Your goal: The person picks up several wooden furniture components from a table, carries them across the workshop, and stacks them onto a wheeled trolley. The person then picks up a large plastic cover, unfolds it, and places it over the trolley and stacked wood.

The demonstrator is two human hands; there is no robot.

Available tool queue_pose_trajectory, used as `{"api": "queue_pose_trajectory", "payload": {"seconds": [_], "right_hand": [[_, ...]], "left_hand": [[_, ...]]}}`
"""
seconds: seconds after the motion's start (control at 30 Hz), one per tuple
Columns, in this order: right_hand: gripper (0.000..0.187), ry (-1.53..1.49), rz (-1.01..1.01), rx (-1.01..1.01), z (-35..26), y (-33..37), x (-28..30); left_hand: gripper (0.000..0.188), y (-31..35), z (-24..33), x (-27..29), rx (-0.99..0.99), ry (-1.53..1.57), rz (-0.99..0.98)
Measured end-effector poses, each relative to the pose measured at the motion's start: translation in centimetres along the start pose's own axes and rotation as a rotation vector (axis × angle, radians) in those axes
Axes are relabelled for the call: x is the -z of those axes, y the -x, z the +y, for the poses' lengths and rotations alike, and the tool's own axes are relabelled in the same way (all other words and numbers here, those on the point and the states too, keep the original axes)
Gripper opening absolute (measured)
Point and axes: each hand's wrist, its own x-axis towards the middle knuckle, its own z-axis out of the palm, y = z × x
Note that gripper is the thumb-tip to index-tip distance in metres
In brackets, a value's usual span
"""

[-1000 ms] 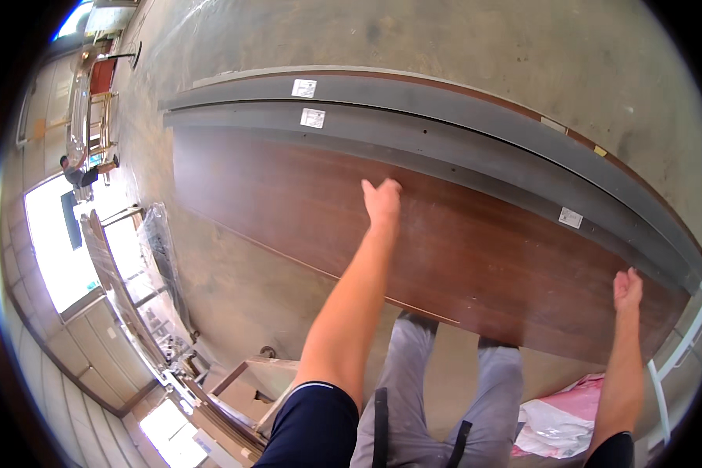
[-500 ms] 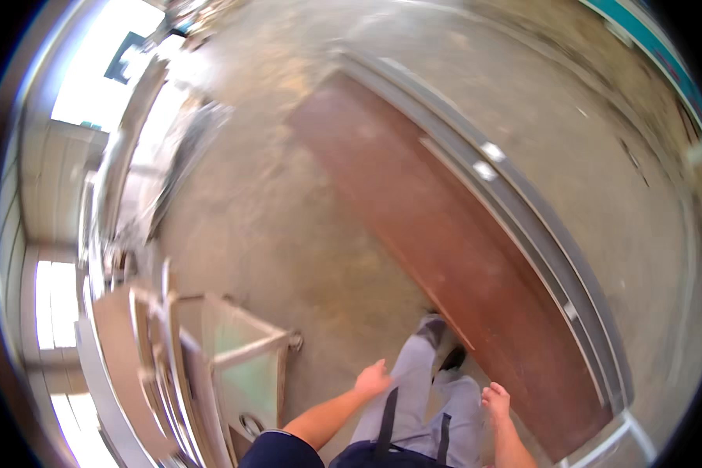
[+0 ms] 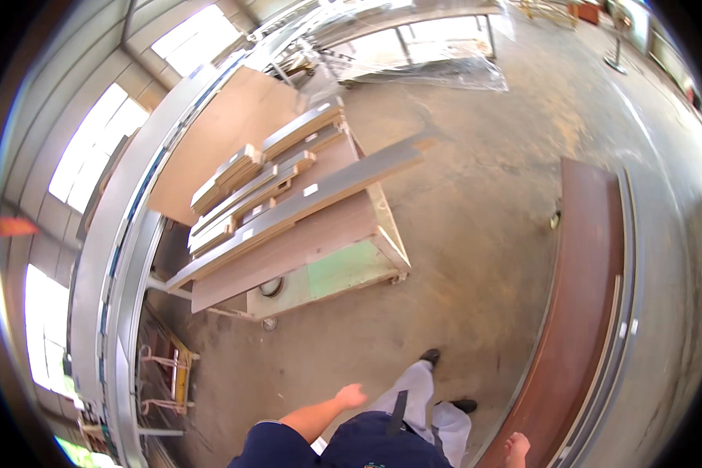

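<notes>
The person's left hand point(image 3: 352, 396) is empty, its fingers loosely stretched out over the floor point(image 3: 320, 355). The right hand point(image 3: 516, 447) looks half curled, with nothing seen in it; whether it touches the long brown panel point(image 3: 591, 242) beneath it in view cannot be told. That panel lies flat and low on the person's right, with narrow grey strips point(image 3: 630, 257) along its far side.

The near shoe point(image 3: 465, 405) is close to the panel's edge, so a careless turn could catch a foot on it or scuff the finish. Ahead to the left, a long grey board point(image 3: 351, 179) lies across a table point(image 3: 312, 253) and juts past its end; a passing hip or arm could knock it askew. The table has wheels point(image 3: 270, 324), so a shove might roll it and slide the loose planks point(image 3: 230, 179) off.
</notes>
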Motion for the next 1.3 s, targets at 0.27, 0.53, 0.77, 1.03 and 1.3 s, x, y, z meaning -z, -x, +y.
{"api": "queue_pose_trajectory", "payload": {"seconds": [0.27, 0.53, 0.77, 1.03, 1.3], "right_hand": [[0.021, 0.001, -0.379, 0.081, -9.5, 8.2, -29.0], [0.029, 0.117, -0.701, 0.226, -17.0, 19.0, -65.4], [0.049, 0.139, -0.599, 0.087, -20.6, 19.2, -86.6], [0.043, -0.021, -0.636, 0.122, -17.7, 18.8, -84.9], [0.022, -0.361, -0.479, 0.118, -13.4, 22.5, -64.9]], "left_hand": [[0.051, -4.9, -7.2, 5.5, -0.094, 0.2, 0.081], [0.024, -15.9, -17.0, 24.0, 0.101, 1.115, 0.616], [0.02, -20.1, -24.0, 41.4, 0.015, 1.846, 0.772], [0.047, -21.0, -29.8, 47.5, 0.116, 2.492, 0.835], [0.068, -19.9, -25.0, 44.4, -0.107, 2.32, 0.723]]}}
